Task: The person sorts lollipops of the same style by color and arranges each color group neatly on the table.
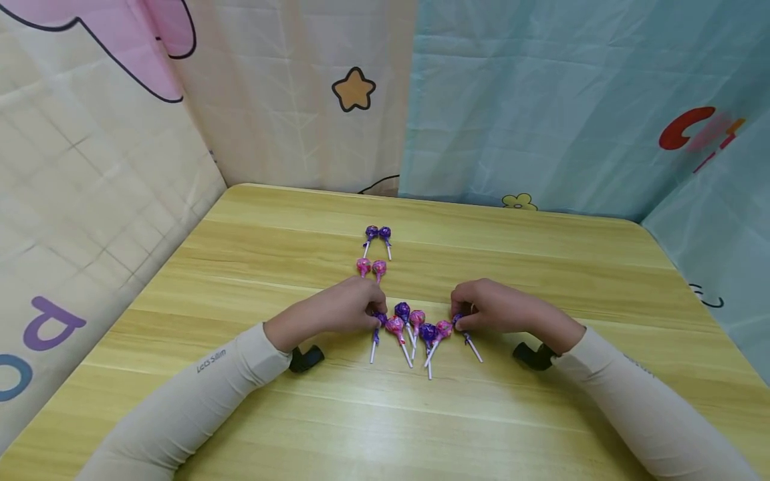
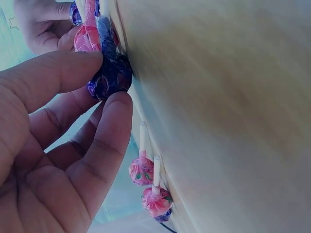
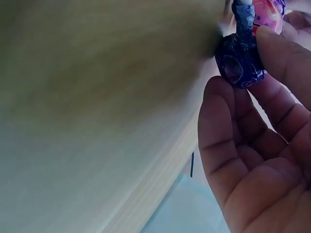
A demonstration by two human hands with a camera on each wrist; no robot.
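Observation:
My left hand (image 1: 351, 304) pinches the head of a purple-wrapped lollipop (image 2: 111, 77) between thumb and finger, its white stick pointing toward me. On the other side, my right hand (image 1: 496, 306) pinches a second purple lollipop (image 3: 238, 60) the same way, close over the table. Between the hands lies a cluster of purple and pink lollipops, among them a pink lollipop (image 1: 395, 326) beside the left fingers and another pink lollipop (image 1: 443, 329) beside the right. Several of their sticks cross or nearly meet at the front.
Behind the left hand lie two pink lollipops (image 1: 371, 267), and farther back two purple lollipops (image 1: 378, 232) with heads together. The wooden table (image 1: 373, 427) ends at printed curtains (image 1: 289, 100) at the back and sides. Dark wrist cameras (image 1: 307, 359) hang under both forearms.

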